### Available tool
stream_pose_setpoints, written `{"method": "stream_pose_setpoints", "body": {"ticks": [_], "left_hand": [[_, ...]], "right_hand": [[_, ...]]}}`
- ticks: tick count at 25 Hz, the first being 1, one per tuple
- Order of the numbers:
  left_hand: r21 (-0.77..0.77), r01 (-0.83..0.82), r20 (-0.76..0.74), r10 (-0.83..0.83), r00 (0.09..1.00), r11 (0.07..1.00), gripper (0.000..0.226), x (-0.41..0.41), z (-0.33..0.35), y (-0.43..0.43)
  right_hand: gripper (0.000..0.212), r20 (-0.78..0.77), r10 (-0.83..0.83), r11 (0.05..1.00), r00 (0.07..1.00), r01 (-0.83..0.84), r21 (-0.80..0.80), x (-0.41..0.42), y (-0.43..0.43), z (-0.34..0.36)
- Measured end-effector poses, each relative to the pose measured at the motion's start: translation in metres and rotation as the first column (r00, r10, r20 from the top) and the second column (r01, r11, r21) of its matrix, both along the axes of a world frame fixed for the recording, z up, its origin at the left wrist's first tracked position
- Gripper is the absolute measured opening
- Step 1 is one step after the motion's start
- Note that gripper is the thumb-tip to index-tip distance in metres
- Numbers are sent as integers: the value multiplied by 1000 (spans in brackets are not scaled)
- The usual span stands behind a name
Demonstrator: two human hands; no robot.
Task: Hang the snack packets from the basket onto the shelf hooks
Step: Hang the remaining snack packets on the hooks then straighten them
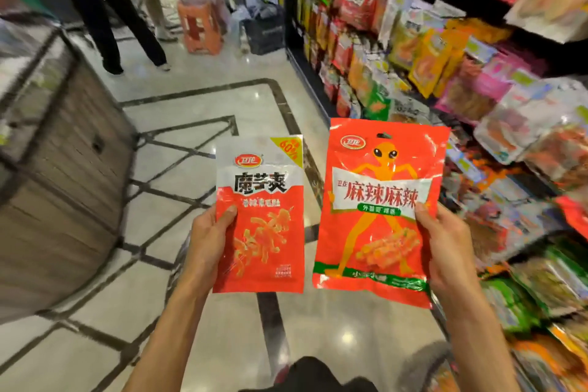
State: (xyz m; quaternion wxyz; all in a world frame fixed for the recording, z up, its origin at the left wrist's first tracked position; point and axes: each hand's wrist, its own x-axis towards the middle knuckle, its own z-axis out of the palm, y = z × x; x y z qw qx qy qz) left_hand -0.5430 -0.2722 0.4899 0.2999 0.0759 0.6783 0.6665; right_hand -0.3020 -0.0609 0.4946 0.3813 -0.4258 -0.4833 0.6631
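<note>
My left hand (pixel 208 240) grips a red and white snack packet (pixel 259 216) by its left edge, thumb on the front. My right hand (pixel 445 247) grips a larger red packet (pixel 378 210) with an orange alien figure by its right edge; a hang hole shows at its top. Both packets are held upright, side by side, over the floor in front of me. The shelf (pixel 445 79) of hanging snack packets runs along my right. No basket is in view.
A wooden counter (pixel 60 169) stands at the left. The marble floor (pixel 197 99) stretches ahead down the aisle. People stand at the far end beside an orange stool (pixel 200 27) and a dark crate (pixel 264 30).
</note>
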Motion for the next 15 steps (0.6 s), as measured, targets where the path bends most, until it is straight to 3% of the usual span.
{"method": "stream_pose_setpoints", "body": {"ticks": [3,11,15], "left_hand": [[-9,1,-34,-1,999,1000,20,-56,5,12],[53,54,-68,-51,996,997,23,-196,18,104],[33,107,-89,-104,991,994,24,-273,31,167]], "right_hand": [[25,-62,25,993,998,-32,-115,-52,13,10],[23,-24,30,997,999,-31,-71,-195,91,26],[22,-77,21,997,997,-27,-73,-273,150,36]]}}
